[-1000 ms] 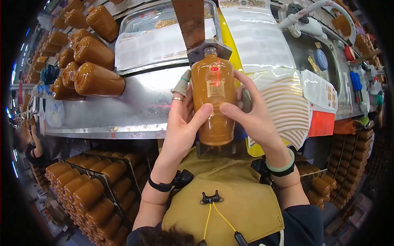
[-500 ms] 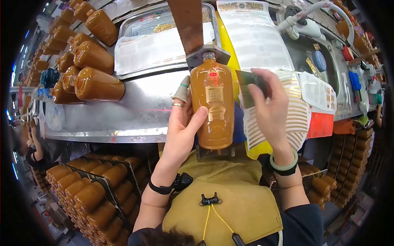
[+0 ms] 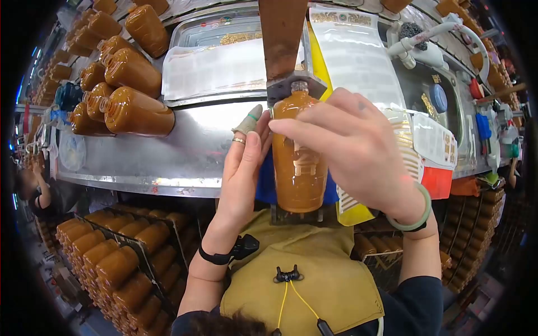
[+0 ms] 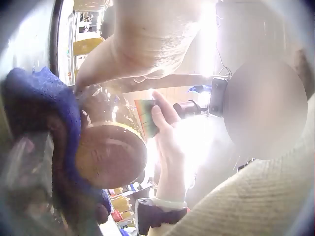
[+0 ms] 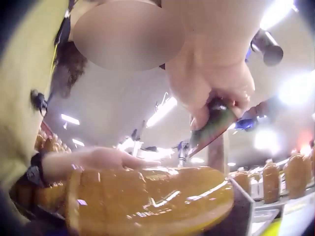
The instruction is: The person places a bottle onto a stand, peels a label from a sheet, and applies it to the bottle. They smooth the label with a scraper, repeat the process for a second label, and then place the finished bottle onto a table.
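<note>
A glossy amber-brown bottle [image 3: 301,187] lies with its clear neck at a metal bracket [image 3: 297,84] and its base toward the person. My right hand [image 3: 361,151] is over the bottle's upper part and pinches a flat dark-green scraper [image 5: 216,123]; in the head view the hand hides that tool. On the bottle's front, part of a gold decal [image 3: 305,166] shows below the right hand. My left hand [image 3: 242,165] lies along the bottle's left side, its fingers extended and the thumb off the front. A cloth cot [image 3: 246,122] covers one left finger.
Several finished-looking brown bottles [image 3: 140,111] lie on the metal bench at left. White decal sheets [image 3: 358,67] lie on a yellow board at right, near a sink with a tap [image 3: 403,47]. A tray [image 3: 179,73] sits behind. Racks of bottles [image 3: 115,263] stand below the bench.
Both thumbs were on the bottle's front; the right hand lifted off to the right with the green scraper, then came over the bottle's upper part. The left thumb has left the front.
</note>
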